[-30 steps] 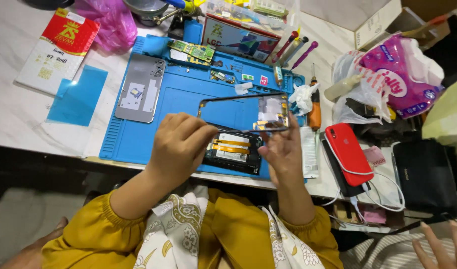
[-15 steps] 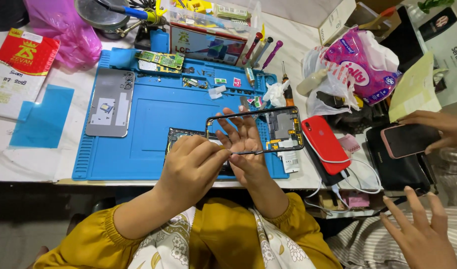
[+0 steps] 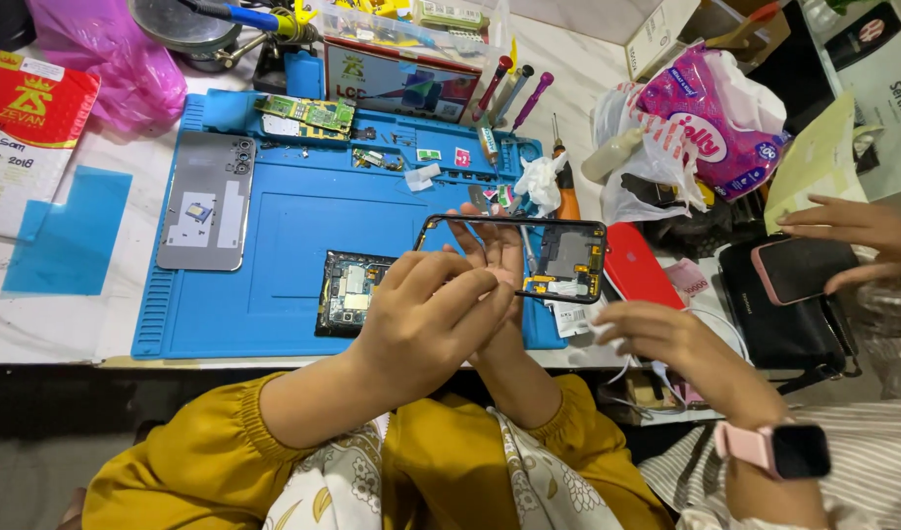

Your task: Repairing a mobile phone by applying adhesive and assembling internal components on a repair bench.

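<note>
Your right hand (image 3: 495,250) holds a black rectangular phone frame (image 3: 514,260) above the blue mat's (image 3: 274,245) right edge; your curled left hand (image 3: 426,319) works on it, grip unclear. The phone is already stripped: grey back cover (image 3: 207,201) far left, circuit-board body (image 3: 347,291) near.

I am looking down at my right hand (image 3: 495,257) holding a black phone frame (image 3: 514,257) up above the blue work mat (image 3: 274,245), palm open behind it. My left hand (image 3: 426,324) is pinching at the frame's lower edge, fingers curled. An opened phone (image 3: 350,292) is lying on the mat just beside my left hand, and a grey back cover (image 3: 205,201) is lying further left. A co-worker's hand (image 3: 666,339) is resting at the table edge, near a red phone (image 3: 635,265).
</note>
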